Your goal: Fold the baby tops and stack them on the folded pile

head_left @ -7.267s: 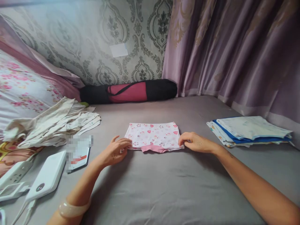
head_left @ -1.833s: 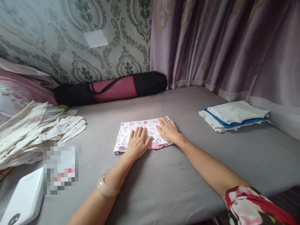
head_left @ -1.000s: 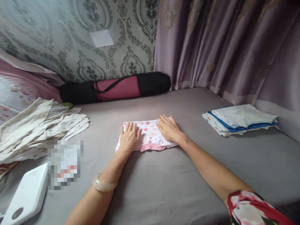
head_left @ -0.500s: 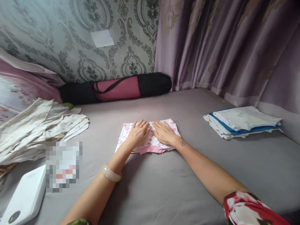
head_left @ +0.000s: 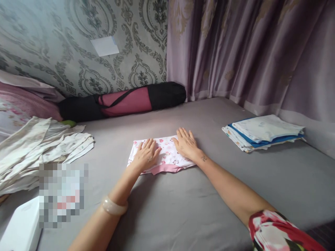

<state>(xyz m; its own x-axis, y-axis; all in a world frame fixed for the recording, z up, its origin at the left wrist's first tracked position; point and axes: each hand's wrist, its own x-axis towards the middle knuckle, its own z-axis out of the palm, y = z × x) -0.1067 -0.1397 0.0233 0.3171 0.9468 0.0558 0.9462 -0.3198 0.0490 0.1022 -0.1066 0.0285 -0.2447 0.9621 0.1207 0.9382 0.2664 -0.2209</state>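
Folded heart-print garment is laid on the bed, long axis side to side, directly under both grips: left hand and right hand are rested flat, fingers spread, on opposite halves.

My feed evenly soft and rather muted, diffuse light on the bed, pale haze across the wallpaper behind and left of the folded garment, blurry-edged shadow in front of it, curtain folds dark behind and right of it, pixelated patch to its left
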